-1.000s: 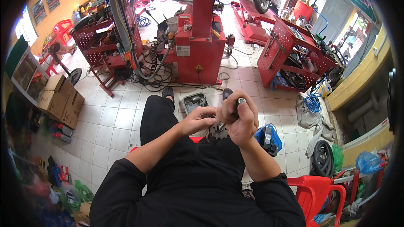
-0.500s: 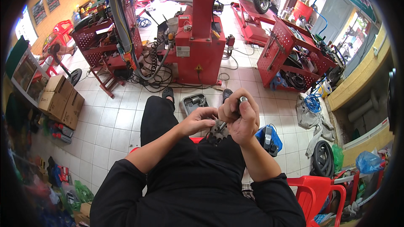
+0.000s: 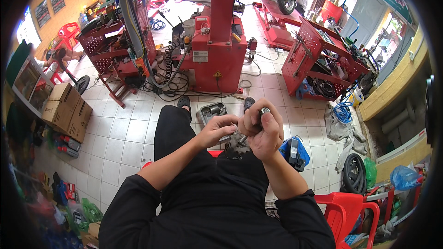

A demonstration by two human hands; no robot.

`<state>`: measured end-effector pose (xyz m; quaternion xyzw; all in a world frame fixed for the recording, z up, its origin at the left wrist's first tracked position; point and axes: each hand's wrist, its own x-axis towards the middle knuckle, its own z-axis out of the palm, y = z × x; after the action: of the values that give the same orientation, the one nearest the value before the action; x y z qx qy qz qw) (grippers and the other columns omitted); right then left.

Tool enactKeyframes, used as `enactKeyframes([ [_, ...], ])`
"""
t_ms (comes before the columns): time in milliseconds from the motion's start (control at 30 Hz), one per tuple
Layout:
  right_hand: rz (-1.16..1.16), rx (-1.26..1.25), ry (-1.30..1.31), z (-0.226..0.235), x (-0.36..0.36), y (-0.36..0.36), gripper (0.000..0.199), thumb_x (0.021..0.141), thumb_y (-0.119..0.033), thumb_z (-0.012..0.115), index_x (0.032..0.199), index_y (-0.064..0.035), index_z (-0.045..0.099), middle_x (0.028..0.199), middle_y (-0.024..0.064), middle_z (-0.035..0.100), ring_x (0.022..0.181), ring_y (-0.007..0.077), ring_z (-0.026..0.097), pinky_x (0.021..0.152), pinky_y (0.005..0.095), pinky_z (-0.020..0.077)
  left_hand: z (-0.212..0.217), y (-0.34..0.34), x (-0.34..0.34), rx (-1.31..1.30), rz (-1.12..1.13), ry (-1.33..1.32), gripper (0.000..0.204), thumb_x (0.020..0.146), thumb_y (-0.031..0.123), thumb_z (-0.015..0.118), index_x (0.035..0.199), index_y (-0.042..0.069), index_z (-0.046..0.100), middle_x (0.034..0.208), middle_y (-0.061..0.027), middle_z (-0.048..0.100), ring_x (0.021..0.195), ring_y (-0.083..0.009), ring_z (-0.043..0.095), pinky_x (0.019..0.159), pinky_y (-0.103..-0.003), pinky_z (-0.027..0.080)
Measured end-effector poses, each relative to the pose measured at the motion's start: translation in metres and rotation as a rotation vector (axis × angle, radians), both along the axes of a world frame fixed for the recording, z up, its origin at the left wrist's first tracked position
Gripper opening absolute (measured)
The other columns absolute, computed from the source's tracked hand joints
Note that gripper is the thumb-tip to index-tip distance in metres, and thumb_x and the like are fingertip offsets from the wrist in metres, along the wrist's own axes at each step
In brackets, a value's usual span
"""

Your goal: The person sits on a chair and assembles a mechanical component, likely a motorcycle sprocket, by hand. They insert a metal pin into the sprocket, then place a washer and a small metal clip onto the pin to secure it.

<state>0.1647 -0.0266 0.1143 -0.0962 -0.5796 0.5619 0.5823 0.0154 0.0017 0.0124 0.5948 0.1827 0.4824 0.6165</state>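
Above my lap, a round grey metal part with a notched, gear-like edge sits beneath both hands. My left hand is closed on its left side, thumb and fingers on the metal. My right hand makes a fist around a hand tool with a shiny metal end showing at the top of the fist. From below the fist a slim bright shaft slants down to the middle of the part. The fingers hide most of the tool, so its exact kind is unclear.
A grey tray with metal parts lies on the tiles between my feet. Right of my leg sits a blue-lined box. A red machine stands ahead, a red tool cart ahead right, cardboard boxes left, a red chair behind right.
The notched part has turned and tilted slightly under my left hand, with a grey edge now showing below the thumb. My right fist has shifted a little with the tool.
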Motion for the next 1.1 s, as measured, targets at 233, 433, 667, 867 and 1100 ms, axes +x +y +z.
enactKeyframes([
  [233, -0.018, 0.019, -0.004, 0.002, 0.003, 0.001, 0.032, 0.097, -0.032, 0.037, 0.081, -0.0039, 0.039, 0.056, -0.0007, 0.029, 0.046, 0.0069, 0.019, 0.044, 0.0261, 0.0189, -0.011, 0.003, -0.006, -0.061, -0.112, 0.019, 0.029, 0.091, 0.014, 0.056, 0.112, -0.005, 0.061, 0.109, -0.0068, 0.063, 0.103, -0.0119, 0.055, 0.092, -0.028, 0.042],
  [433, -0.034, 0.016, -0.004, 0.001, 0.003, 0.003, 0.032, 0.096, -0.032, 0.038, 0.081, -0.0041, 0.039, 0.056, -0.0009, 0.028, 0.046, 0.0068, 0.018, 0.044, 0.0262, 0.0187, -0.007, 0.001, -0.001, -0.040, -0.037, -0.044, 0.023, 0.090, 0.016, 0.056, 0.097, -0.004, 0.062, 0.097, -0.0066, 0.062, 0.094, -0.0128, 0.055, 0.086, -0.028, 0.043],
  [667, 0.022, -0.056, -0.013, -0.001, -0.001, 0.000, 0.032, 0.095, -0.032, 0.040, 0.081, -0.0043, 0.039, 0.056, -0.0010, 0.028, 0.047, 0.0068, 0.019, 0.044, 0.0261, 0.0187, -0.019, 0.012, -0.005, 0.119, 0.188, -0.237, 0.026, 0.090, 0.014, 0.049, 0.068, 0.000, 0.052, 0.069, -0.0026, 0.047, 0.068, -0.0093, 0.041, 0.064, -0.026, 0.033],
  [867, -0.019, -0.028, -0.014, -0.001, 0.003, 0.001, 0.031, 0.095, -0.032, 0.039, 0.080, -0.0041, 0.039, 0.055, -0.0008, 0.029, 0.047, 0.0068, 0.019, 0.045, 0.0262, 0.0191, -0.010, 0.008, -0.001, -0.040, 0.042, -0.072, 0.020, 0.089, 0.015, 0.056, 0.097, -0.003, 0.062, 0.095, -0.0049, 0.059, 0.093, -0.0111, 0.054, 0.086, -0.027, 0.041],
  [1100, 0.010, 0.004, 0.051, -0.001, 0.007, 0.005, 0.028, 0.096, -0.026, 0.038, 0.087, -0.0004, 0.045, 0.058, -0.0020, 0.033, 0.049, 0.0057, 0.024, 0.047, 0.0250, 0.0208, -0.011, 0.004, -0.002, -0.040, -0.100, 0.020, 0.031, 0.093, 0.017, 0.056, 0.116, -0.004, 0.059, 0.112, -0.0065, 0.060, 0.106, -0.0140, 0.054, 0.097, -0.030, 0.039],
])
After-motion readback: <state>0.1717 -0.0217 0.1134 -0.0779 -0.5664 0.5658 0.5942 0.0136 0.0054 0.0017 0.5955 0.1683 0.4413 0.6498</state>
